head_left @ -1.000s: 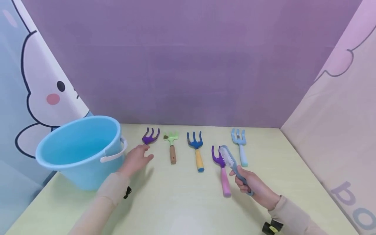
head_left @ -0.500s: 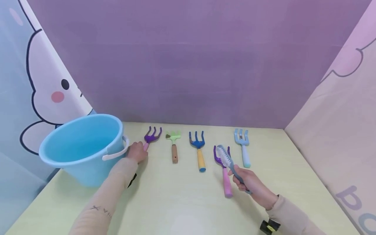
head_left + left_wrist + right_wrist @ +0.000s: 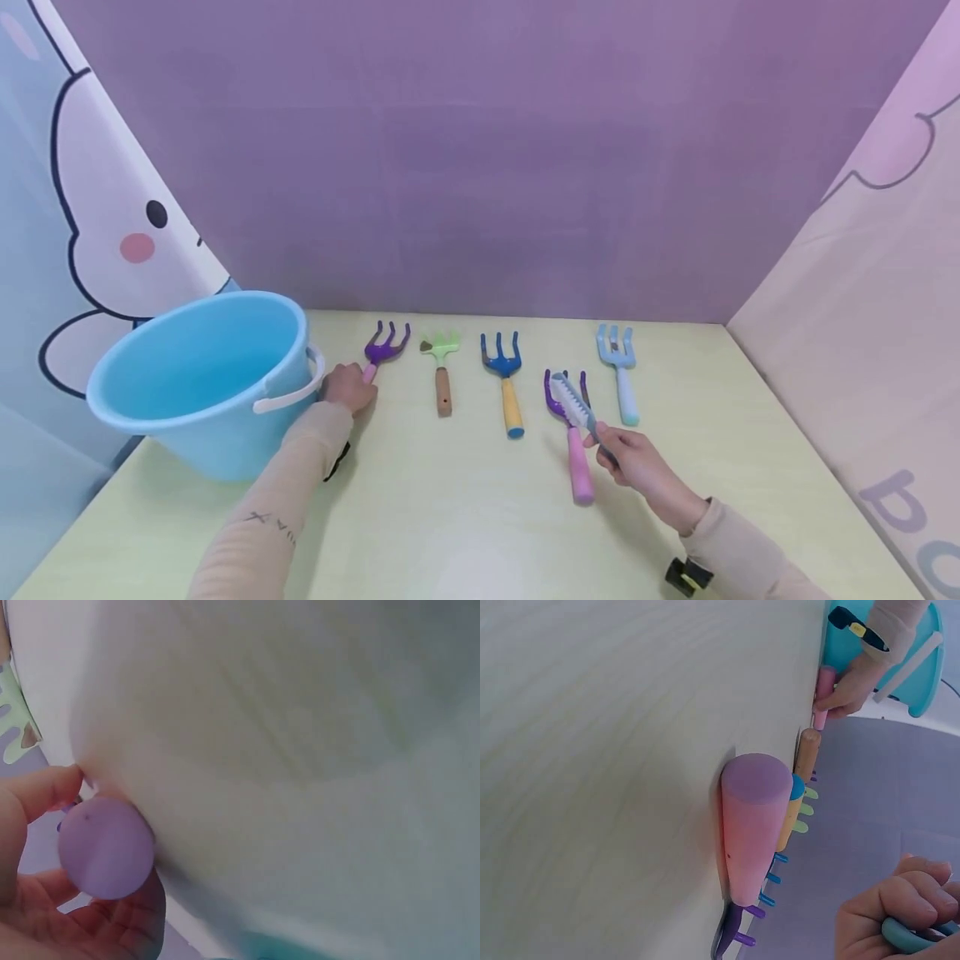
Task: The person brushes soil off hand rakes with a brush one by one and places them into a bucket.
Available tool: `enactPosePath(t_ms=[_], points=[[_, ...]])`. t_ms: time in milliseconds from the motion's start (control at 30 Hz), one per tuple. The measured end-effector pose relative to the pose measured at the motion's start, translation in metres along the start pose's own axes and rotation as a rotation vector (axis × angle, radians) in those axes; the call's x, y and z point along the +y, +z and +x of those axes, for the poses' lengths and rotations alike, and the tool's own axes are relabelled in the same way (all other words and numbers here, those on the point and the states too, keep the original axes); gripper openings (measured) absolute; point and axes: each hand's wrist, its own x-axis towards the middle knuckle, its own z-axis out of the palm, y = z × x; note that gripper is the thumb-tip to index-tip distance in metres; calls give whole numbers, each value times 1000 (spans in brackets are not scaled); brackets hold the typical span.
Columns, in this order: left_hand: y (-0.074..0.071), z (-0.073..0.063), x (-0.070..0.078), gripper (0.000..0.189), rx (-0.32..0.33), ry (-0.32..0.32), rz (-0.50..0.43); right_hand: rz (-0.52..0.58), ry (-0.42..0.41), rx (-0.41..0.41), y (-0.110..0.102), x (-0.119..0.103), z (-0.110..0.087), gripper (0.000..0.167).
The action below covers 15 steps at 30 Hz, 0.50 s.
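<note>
Purple backdrop [image 3: 480,208] right across the far side, faintly creased, and below it a pale table [image 3: 450,517] with soft streaks of grain. Over on the left, the left arm stretches forward, and look at the left hand [image 3: 350,390]: back of the hand up, thumb and fingers closed around the pink handle of the far purple fork [image 3: 386,352], just right of the bucket [image 3: 217,446]. On the right, the right hand [image 3: 647,471] grips the brush [image 3: 573,404], which slants far and left, white bristles over the near purple fork [image 3: 580,467]; whether they touch, no telling. Textures now: smooth, round-mouthed bucket, plastic by its sheen, white handle drooping on its right. Between the purple pair, a green rake [image 3: 441,344] with a brown, wood-like handle, then a blue fork [image 3: 502,365] with a plump yellow handle. Far right, a pale blue fork [image 3: 617,358], three-pronged, slim-handled.
</note>
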Motion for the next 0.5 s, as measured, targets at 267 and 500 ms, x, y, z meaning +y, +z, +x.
enactPosePath(t_ms=[267,500], points=[[4,3,3,45,-28,-35,-15,-13,-9,-25,-1,1,1,43],[5,6,3,45,-45,-26,-1,-10,-8,-28,1,2,2,43]])
